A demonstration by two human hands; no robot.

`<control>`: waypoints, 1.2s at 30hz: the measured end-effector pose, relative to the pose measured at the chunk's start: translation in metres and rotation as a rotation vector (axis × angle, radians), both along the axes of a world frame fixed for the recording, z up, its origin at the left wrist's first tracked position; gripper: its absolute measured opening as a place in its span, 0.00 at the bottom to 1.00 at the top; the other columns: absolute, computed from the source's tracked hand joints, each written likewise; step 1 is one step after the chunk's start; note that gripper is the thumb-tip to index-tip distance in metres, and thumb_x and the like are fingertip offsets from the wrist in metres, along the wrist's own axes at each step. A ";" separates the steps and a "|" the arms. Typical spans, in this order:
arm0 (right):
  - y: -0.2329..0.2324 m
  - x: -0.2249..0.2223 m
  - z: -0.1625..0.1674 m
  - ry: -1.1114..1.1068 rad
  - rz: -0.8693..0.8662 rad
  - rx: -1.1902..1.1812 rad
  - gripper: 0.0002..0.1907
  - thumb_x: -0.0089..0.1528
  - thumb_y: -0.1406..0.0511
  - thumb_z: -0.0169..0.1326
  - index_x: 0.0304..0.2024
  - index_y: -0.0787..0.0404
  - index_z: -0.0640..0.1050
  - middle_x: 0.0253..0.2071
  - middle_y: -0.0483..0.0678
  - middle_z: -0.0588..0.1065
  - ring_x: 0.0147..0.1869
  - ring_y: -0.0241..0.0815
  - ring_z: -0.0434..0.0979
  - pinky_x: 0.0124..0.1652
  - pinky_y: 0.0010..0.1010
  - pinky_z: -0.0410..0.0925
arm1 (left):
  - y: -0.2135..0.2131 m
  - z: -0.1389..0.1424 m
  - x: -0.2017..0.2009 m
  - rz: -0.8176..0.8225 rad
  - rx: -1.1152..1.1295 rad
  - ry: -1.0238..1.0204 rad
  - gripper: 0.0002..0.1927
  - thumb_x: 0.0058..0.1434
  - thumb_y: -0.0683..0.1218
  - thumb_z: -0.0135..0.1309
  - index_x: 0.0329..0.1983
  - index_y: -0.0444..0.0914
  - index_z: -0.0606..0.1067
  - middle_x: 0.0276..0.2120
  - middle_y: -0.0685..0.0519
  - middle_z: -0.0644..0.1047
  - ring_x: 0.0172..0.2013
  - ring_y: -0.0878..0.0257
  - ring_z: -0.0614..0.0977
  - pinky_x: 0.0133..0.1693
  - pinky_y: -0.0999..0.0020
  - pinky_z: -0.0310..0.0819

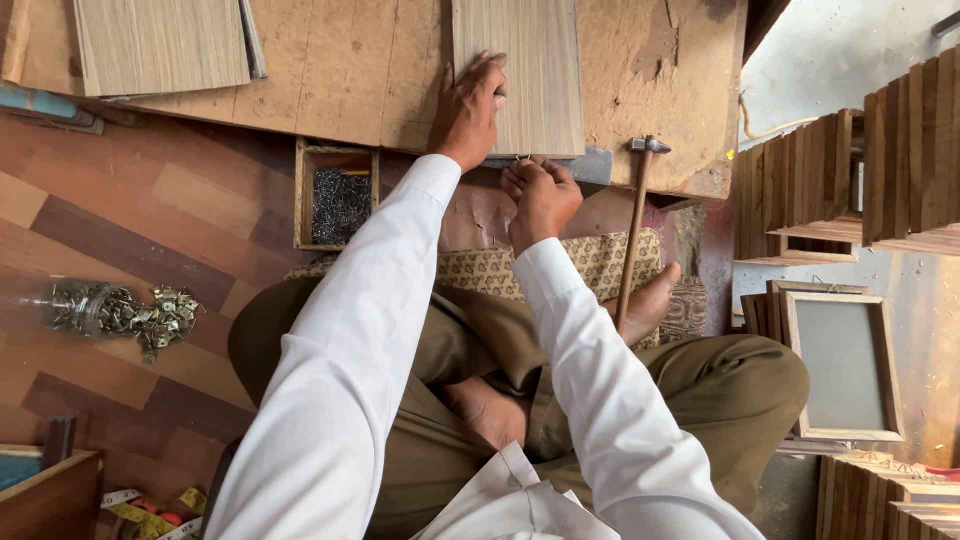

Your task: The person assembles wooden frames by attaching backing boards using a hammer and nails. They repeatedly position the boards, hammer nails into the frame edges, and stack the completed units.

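- Presently I note my left hand lying flat and open on the wooden panel, fingers spread along its left edge, at the near edge of the work board.
- My right hand is closed, pinching a small metal hanger against the panel's near edge.
- One hammer lies just right of that hand, head on the board's edge, handle running towards my foot.
- One open wooden box of nails sits just left of my left wrist, touching the board's edge.
- Free floor lies to the left, between the box and a spilled heap of metal hangers by one clear jar.
- A second panel rests well apart at upper left.
- The right side is crowded: stacked wooden frames and one framed pane.
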State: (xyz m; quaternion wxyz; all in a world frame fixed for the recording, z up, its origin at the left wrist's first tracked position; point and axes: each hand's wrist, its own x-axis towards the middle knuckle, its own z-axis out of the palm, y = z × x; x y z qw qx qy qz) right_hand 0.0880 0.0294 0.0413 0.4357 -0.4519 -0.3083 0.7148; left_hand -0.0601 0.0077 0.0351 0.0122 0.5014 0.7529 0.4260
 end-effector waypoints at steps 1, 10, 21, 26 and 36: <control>0.000 -0.001 -0.001 0.005 -0.007 -0.002 0.03 0.59 0.79 0.54 0.36 0.75 0.75 0.28 0.55 0.77 0.25 0.44 0.78 0.29 0.35 0.77 | 0.000 0.001 0.001 0.002 -0.012 -0.007 0.09 0.67 0.35 0.50 0.45 0.39 0.66 0.65 0.49 0.72 0.71 0.52 0.64 0.70 0.39 0.46; -0.005 -0.004 0.001 -0.008 -0.047 -0.010 0.04 0.59 0.79 0.54 0.37 0.75 0.75 0.29 0.55 0.77 0.27 0.44 0.79 0.30 0.34 0.77 | 0.001 0.000 0.000 0.015 -0.027 0.003 0.08 0.67 0.35 0.50 0.44 0.39 0.66 0.66 0.49 0.72 0.71 0.53 0.65 0.70 0.40 0.47; -0.006 -0.001 0.004 -0.010 -0.002 0.000 0.03 0.60 0.78 0.54 0.37 0.74 0.75 0.29 0.55 0.77 0.27 0.44 0.79 0.31 0.34 0.78 | 0.000 0.005 0.001 0.022 -0.057 0.006 0.08 0.67 0.35 0.49 0.44 0.39 0.66 0.67 0.49 0.71 0.72 0.53 0.63 0.71 0.41 0.46; -0.004 0.027 0.017 -0.015 0.187 0.102 0.08 0.63 0.73 0.60 0.42 0.75 0.77 0.31 0.54 0.78 0.28 0.41 0.77 0.30 0.32 0.73 | -0.009 0.037 0.003 0.046 0.004 -0.164 0.04 0.65 0.38 0.55 0.41 0.38 0.73 0.55 0.51 0.80 0.56 0.51 0.76 0.64 0.50 0.60; -0.045 0.224 0.032 -1.360 0.241 0.954 0.27 0.54 0.65 0.68 0.56 0.59 0.80 0.52 0.54 0.77 0.50 0.54 0.80 0.50 0.44 0.72 | -0.050 0.033 0.063 0.107 0.265 -0.429 0.03 0.64 0.37 0.58 0.39 0.38 0.81 0.32 0.52 0.85 0.33 0.62 0.88 0.36 0.69 0.84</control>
